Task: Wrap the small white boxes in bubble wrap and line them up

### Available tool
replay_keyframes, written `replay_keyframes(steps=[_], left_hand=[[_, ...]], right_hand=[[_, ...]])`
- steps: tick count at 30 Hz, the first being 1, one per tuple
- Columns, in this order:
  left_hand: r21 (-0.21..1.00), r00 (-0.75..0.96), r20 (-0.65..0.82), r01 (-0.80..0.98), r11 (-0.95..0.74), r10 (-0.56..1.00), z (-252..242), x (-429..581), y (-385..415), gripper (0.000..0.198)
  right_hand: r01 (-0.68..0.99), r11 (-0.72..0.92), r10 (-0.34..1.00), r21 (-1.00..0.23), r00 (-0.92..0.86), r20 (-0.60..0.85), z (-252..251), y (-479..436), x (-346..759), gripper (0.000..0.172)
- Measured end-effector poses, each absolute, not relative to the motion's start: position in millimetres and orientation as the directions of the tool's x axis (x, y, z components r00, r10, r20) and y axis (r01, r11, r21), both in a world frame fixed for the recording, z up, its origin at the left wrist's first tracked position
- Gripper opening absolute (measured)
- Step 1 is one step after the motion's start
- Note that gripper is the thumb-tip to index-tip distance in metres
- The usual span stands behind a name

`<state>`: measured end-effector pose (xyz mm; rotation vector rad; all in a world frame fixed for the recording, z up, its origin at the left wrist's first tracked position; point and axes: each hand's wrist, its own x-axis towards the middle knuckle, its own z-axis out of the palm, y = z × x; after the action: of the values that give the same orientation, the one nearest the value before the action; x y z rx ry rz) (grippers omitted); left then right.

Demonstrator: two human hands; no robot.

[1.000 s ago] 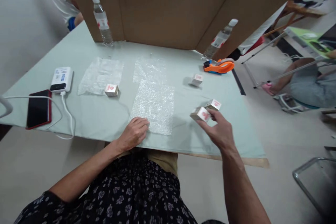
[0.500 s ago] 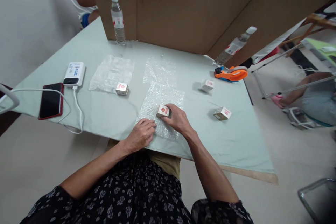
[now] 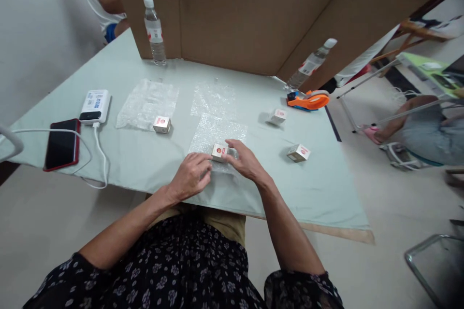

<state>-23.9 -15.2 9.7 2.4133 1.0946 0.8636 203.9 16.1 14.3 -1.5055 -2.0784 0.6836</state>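
Observation:
A small white box with a red emblem [image 3: 219, 152] sits on a sheet of clear bubble wrap [image 3: 206, 131] near the table's front edge. On the left, my left hand [image 3: 192, 174] has its fingers curled at the near edge of the sheet, close to the box; the fingertips partly hide what they pinch. My right hand [image 3: 246, 159] is at the box's right side, thumb and fingers apart, with wrap showing between them. The near edge of the sheet looks raised between my hands.
More bubble wrap [image 3: 148, 104] lies left, with another sheet [image 3: 213, 99] behind. Similar boxes stand left [image 3: 162, 124] and right [image 3: 298, 153], [image 3: 278, 117]. An orange tape dispenser [image 3: 313, 100], water bottles [image 3: 155, 34], a power bank [image 3: 95, 106], a phone [image 3: 62, 144] and a cardboard panel [image 3: 232, 19] surround them.
My right hand has let go of the box and its fingers have spread. The near edge of the bubble wrap has come up toward the box. The whole view has shifted slightly.

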Motion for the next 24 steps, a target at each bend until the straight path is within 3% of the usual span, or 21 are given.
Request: replay_keyframes(steps=[3, 6, 10, 15, 19, 24], left_hand=[[0.575, 0.481, 0.33, 0.58, -0.577, 0.812, 24.8, -11.5, 12.1, 0.013], [0.59, 0.467, 0.254, 0.619, -0.518, 0.847, 29.8, 0.4, 41.4, 0.012], [0.69, 0.458, 0.086, 0.613, -0.384, 0.885, 25.6, 2.0, 64.5, 0.01], [0.805, 0.458, 0.037, 0.512, -0.298, 0.888, 15.0, -5.9, 66.3, 0.022], [0.9, 0.405, -0.003, 0.4, -0.175, 0.914, 7.6, -1.6, 62.5, 0.015], [0.922, 0.394, -0.005, 0.357, -0.148, 0.919, 4.8, 0.4, 54.1, 0.014]], right_hand=[[0.633, 0.244, 0.961, -0.735, -0.258, 0.097, 28.4, 6.6, 215.6, 0.044], [0.687, 0.275, 0.958, -0.673, -0.256, 0.13, 30.0, 3.2, 213.6, 0.045], [0.671, 0.233, 0.972, -0.704, -0.179, 0.151, 16.0, 14.7, 201.1, 0.011], [0.581, 0.186, 0.981, -0.793, -0.149, 0.121, 5.2, 25.3, 196.0, 0.015], [0.546, 0.155, 0.988, -0.824, -0.099, 0.12, 2.9, 21.0, 196.7, 0.017], [0.502, 0.122, 0.992, -0.856, -0.06, 0.107, -1.5, 9.6, 195.4, 0.02]])
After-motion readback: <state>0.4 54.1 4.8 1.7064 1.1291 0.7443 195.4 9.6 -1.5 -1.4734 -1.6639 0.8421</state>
